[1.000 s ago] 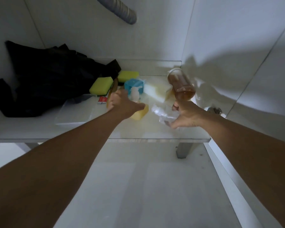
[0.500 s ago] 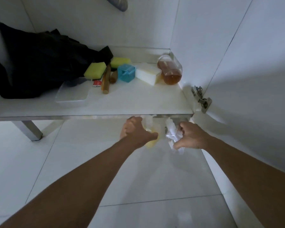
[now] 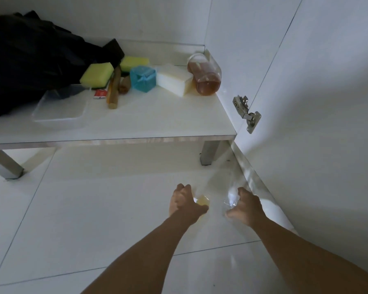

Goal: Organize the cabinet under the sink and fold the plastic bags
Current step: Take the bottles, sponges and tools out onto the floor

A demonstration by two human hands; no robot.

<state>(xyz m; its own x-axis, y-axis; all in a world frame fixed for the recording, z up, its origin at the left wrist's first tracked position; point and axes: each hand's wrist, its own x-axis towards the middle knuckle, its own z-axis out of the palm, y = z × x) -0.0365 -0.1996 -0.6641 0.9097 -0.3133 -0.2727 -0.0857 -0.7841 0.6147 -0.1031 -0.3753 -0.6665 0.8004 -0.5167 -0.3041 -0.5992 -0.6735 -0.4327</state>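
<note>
My left hand (image 3: 185, 203) grips a small bottle of yellow liquid (image 3: 202, 202) low over the white tiled floor (image 3: 83, 225), in front of the cabinet. My right hand (image 3: 245, 205) holds a small clear plastic bottle (image 3: 231, 198) beside it, to the right. On the white cabinet shelf (image 3: 147, 117) lie a heap of black plastic bags (image 3: 30, 60) at the left, two yellow sponges (image 3: 97, 75), a blue box (image 3: 142, 78), a white block (image 3: 173, 81) and a tipped jar of amber liquid (image 3: 206, 78).
A clear plastic tray (image 3: 60, 111), a red packet (image 3: 99, 94) and wooden sticks (image 3: 114, 88) also lie on the shelf. The open cabinet door (image 3: 317, 124) with its metal hinge (image 3: 245, 112) stands at the right. Metal legs (image 3: 208, 152) hold the shelf above the floor.
Both hands have lifted the two small bottles off the shelf, drawn them back over its front edge and lowered them toward the floor. The amber jar now lies in the back right corner.
</note>
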